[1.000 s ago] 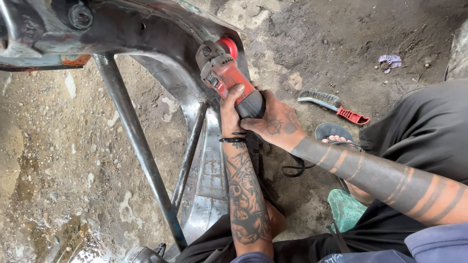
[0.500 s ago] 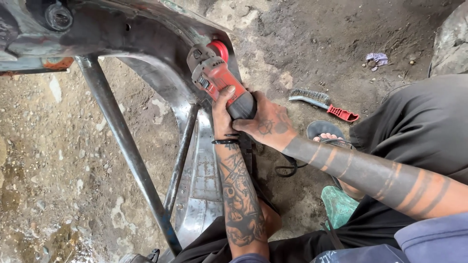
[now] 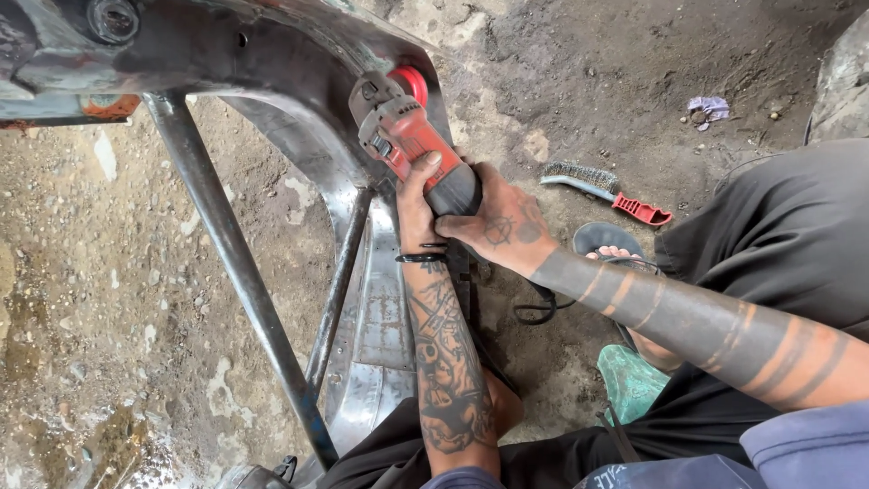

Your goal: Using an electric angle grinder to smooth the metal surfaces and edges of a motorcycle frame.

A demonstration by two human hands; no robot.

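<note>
At frame centre, a red grinder (image 3: 407, 145) is clamped by fingers of both the left hand (image 3: 415, 206) and right hand (image 3: 503, 225), pressed against the frame (image 3: 299, 109); much rust is left.

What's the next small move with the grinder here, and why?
Probably ease the red angle grinder a little further along the curved metal frame. Both the left hand and right hand grip its body, and its head sits against the frame's edge, where the surface beside it looks dull and rusty.
</note>
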